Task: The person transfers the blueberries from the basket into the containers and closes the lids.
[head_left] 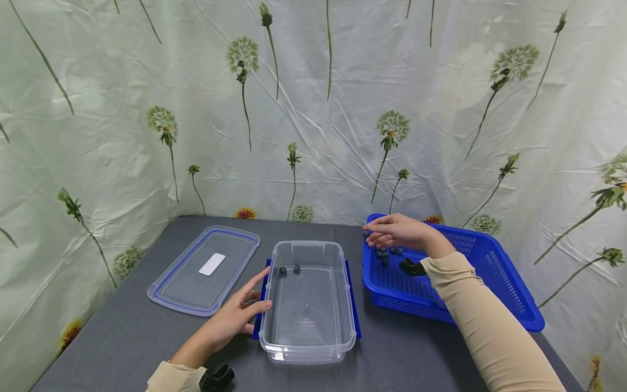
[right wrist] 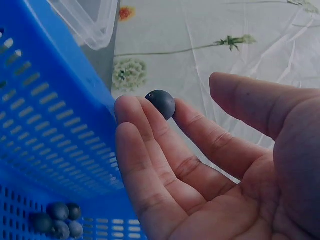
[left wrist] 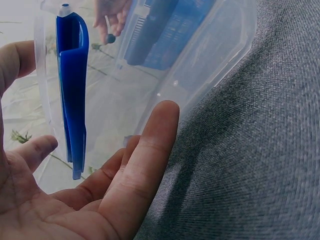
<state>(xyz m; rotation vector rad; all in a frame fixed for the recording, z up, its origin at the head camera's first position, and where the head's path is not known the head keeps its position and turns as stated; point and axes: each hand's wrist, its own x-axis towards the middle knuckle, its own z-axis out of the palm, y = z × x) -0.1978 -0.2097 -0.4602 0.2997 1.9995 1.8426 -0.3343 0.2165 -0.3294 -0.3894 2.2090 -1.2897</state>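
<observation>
A clear plastic food container (head_left: 307, 305) with blue side clasps holds two blueberries (head_left: 289, 270) near its far end. My left hand (head_left: 230, 318) rests against its left side, the thumb at the rim and the other fingers spread along the wall around a blue clasp (left wrist: 72, 95). Over the far left corner of a blue perforated basket (head_left: 436, 310), my right hand (head_left: 399, 233) holds a blueberry (right wrist: 161, 104). The berry is pinched between the index and middle fingertips, with the thumb apart. Below that hand, several blueberries (right wrist: 57, 218) lie in the basket's corner.
Left of the container, a clear lid (head_left: 188, 283) with a blue seal and a white label (head_left: 212, 264) lies flat on the grey tabletop (head_left: 112, 332). A dandelion-print curtain (head_left: 313, 179) hangs behind the table's far edge.
</observation>
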